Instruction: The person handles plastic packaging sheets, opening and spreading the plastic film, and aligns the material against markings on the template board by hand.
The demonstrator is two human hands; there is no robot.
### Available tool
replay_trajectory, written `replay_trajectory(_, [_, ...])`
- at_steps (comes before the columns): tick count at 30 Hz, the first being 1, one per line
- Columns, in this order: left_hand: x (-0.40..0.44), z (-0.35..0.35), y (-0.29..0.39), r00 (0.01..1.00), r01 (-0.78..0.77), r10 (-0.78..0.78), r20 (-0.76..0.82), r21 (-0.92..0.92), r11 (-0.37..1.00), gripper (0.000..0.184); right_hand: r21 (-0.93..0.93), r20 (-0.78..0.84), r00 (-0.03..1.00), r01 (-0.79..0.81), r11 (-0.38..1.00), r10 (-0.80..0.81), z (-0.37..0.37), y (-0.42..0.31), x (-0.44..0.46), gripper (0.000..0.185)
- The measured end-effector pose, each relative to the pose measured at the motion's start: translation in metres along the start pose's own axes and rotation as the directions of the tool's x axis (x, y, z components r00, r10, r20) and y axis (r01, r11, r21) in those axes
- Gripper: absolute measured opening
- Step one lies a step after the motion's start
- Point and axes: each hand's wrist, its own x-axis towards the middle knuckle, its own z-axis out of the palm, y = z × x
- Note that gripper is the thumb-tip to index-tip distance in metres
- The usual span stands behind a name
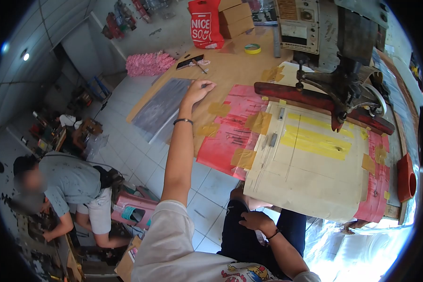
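Nearby, the right hand (258,221), loosely curled, is over the dark trousers (232,228); I cannot tell whether it holds anything. Beyond it, the cream board (310,181), with yellow patches and drawn lines, lies over a red sheet (242,100) with amber tape (243,159). At the right edge is an orange-red tube (405,176), its inside unclear. Farther off, the left hand (201,89), fingers bent narrow, is by the upper corner of the clear plastic sheets (164,105) on the brown table (235,66); whether it pinches anything, I cannot tell. The machine panel's (296,33) labels are too small to read. Farthest, a red bag (207,41) reads "NICE" above "SO" and an unclear character, contents hidden, beside cardboard boxes (237,21).
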Motion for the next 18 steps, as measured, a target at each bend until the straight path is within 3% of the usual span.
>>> replay_trajectory(3, [-0.020, -0.001, 0.040, 0.993, -0.010, 0.035, -0.109, 0.219, 0.976, 0.027, -0.004, 0.016, 1.000, 0.026, 1.000, -0.026, 0.005, -0.005, -0.002, 0.046])
replay_trajectory(9, [-0.014, 0.006, 0.042, 0.981, 0.008, 0.058, -0.188, 0.333, 0.943, 0.029, -0.037, 0.042, 0.996, 0.076, 0.996, -0.075, 0.023, -0.005, 0.009, 0.045])
replay_trajectory(15, [-0.011, 0.004, 0.046, 0.987, 0.024, 0.039, -0.155, 0.386, 0.922, 0.030, -0.029, 0.094, 0.994, 0.056, 0.998, -0.053, 0.025, 0.003, 0.023, 0.045])
replay_trajectory(18, [-0.015, 0.003, 0.056, 0.995, 0.067, -0.022, -0.098, 0.484, 0.872, 0.046, -0.049, 0.086, 0.996, 0.029, 0.998, -0.025, 0.017, 0.000, 0.019, 0.045])
